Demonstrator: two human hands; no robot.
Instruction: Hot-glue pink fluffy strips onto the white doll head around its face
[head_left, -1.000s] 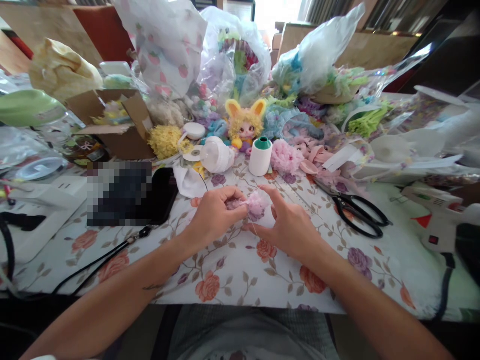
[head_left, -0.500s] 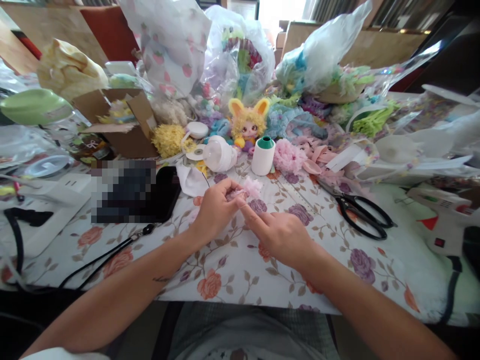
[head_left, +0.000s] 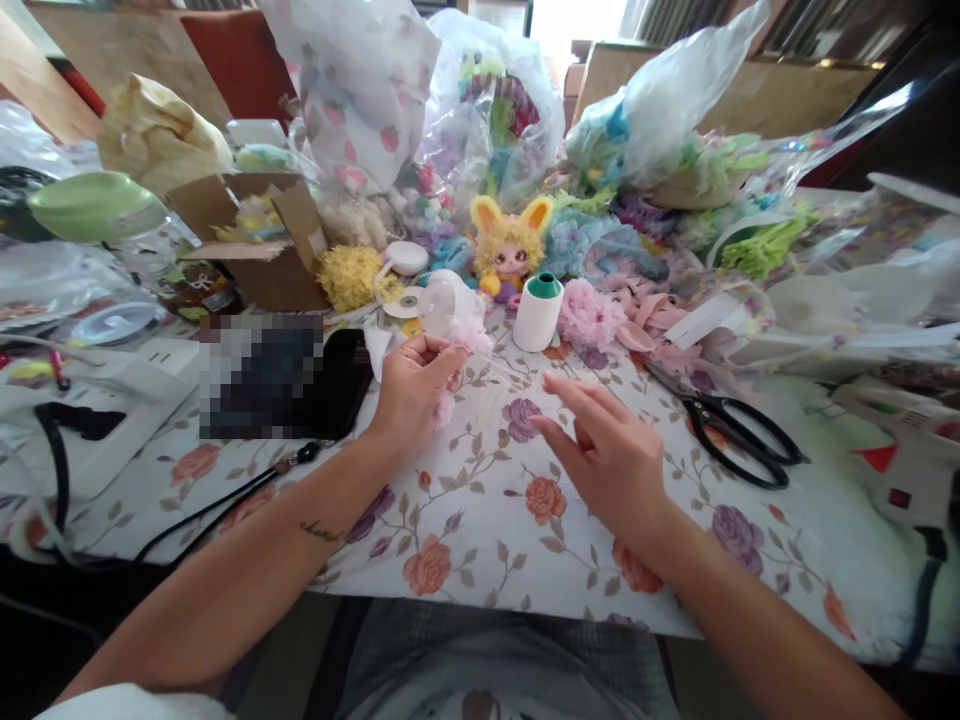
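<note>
My left hand (head_left: 416,385) is closed on a small pink fluffy piece (head_left: 470,336), which shows above the fingertips and below the thumb. Thin pale strands of thread (head_left: 504,368) run from it toward the right. My right hand (head_left: 604,445) is held apart from it over the tablecloth, thumb and fingers separated; I see nothing between them. Beyond the hands a white thread cone (head_left: 537,318) with a green top stands upright. Just behind the pink piece lies a clear, white-based container (head_left: 441,303).
A yellow-eared doll (head_left: 510,245) sits behind the cone, beside a pink fluffy bundle (head_left: 592,312). Black-handled scissors (head_left: 739,435) and a glue gun (head_left: 896,450) lie at right. A phone (head_left: 341,385), a cardboard box (head_left: 251,255) and a power strip (head_left: 142,410) are at left.
My hands have come apart: the right has drawn back to the right and its fingers have opened. The left has turned and lifted slightly, keeping the pink fluffy piece.
</note>
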